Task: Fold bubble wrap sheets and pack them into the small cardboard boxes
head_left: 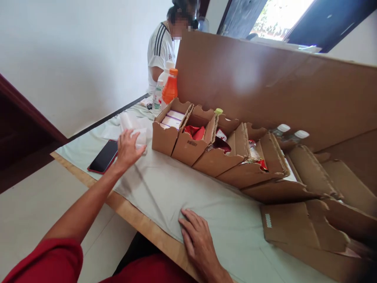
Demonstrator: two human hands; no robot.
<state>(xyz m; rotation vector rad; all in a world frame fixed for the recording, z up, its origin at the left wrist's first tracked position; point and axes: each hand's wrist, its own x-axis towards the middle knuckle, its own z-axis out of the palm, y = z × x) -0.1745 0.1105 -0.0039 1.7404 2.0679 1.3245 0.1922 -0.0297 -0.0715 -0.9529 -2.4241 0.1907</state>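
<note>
Wooden table (138,220), pale cloth (165,188) spread over top; on cloth: row of open cardboard tray boxes (188,147) (packets inside), flattened cardboard (297,228) at near right, red-cased phone (103,156) at left edge, clear plastic bags (131,124), bottles (169,88) at far end; right hand (200,239) flat on cloth; left hand (128,149) on bags.

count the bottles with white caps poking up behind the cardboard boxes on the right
2: one white-capped bottle and a second just right of it, both behind the cardboard boxes. Others may be hidden.

Left hand (127,149) touches clear plastic bags (134,127); right hand (198,236) rests flat on cloth (165,188).
</note>
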